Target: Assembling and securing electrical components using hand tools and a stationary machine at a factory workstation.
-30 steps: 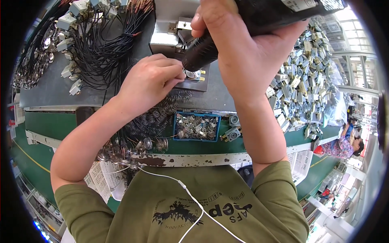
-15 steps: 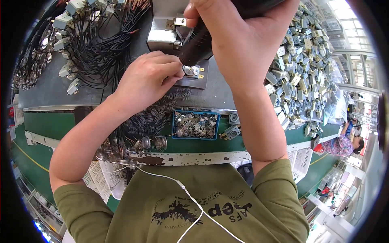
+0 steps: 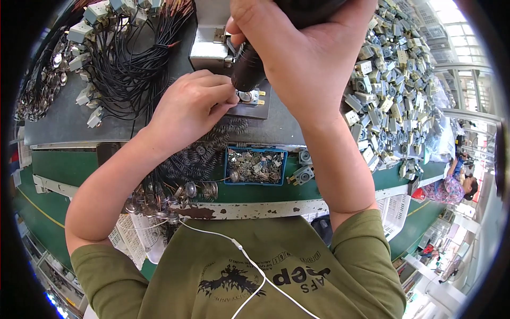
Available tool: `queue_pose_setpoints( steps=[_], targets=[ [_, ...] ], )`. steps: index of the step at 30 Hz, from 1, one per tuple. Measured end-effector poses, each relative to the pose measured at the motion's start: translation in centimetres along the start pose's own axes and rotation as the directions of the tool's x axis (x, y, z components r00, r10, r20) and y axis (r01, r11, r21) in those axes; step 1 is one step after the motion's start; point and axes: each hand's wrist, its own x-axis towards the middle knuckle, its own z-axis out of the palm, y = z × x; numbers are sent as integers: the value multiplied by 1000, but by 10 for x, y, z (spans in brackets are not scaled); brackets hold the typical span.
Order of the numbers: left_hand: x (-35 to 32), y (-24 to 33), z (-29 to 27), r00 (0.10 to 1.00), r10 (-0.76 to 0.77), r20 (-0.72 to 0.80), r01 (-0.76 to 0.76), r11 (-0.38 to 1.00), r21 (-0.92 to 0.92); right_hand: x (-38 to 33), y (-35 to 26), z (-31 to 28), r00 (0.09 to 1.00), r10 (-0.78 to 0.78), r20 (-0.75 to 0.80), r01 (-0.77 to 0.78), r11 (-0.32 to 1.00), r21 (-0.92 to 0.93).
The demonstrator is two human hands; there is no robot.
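Note:
My right hand [image 3: 319, 61] is wrapped round a black power screwdriver [image 3: 248, 68], its nose tilted down to the left. That nose sits over a small switch-like part [image 3: 248, 97] with a round metal piece and two brass terminals. The part rests on a flat metal block [image 3: 259, 112] on the dark worktop. My left hand [image 3: 194, 101] is closed, thumb and fingertips pinching at the part's left side. Its fingertips and the screwdriver nose hide the spot where they meet. Behind the screwdriver stands a silver metal fixture [image 3: 209, 51].
Black wire bundles [image 3: 130, 66] with pale blocks lie at the left. Grey and cream switch parts [image 3: 385, 106] heap up at the right. Near me are a blue tray [image 3: 255, 184] of metal bits, coil springs [image 3: 183, 166] and round metal caps [image 3: 151, 207]. A person [image 3: 451, 186] is far right.
My right hand and the screwdriver have shifted slightly to the left. The left hand has kept its pinch, with only a slight shift.

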Motion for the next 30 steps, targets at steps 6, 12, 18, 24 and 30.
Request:
queue_pose_setpoints(
  steps=[6, 12, 18, 24, 30],
  targets=[
    [-6, -5, 4, 999, -37, -14, 37, 999, -17, 10, -22, 16, 739, 670, -66, -652, 737, 179],
    [10, 1, -8, 962, -189, 198, 165, 978, 132, -9, 15, 1, 1000, 10, 4, -10, 993, 121],
    [5, -7, -9, 967, -166, 195, 138, 979, 149, -4, -41, 26, 705, 699, -119, -691, 715, 110],
    [5, -19, 6, 979, -142, 147, 129, 987, 93, -10, -38, 34, 883, 405, -239, -395, 914, 91],
    [7, 3, 0, 994, 87, 71, -99, 978, 186, 16, -45, -11, 849, 450, -275, -495, 860, -123]
  ],
)
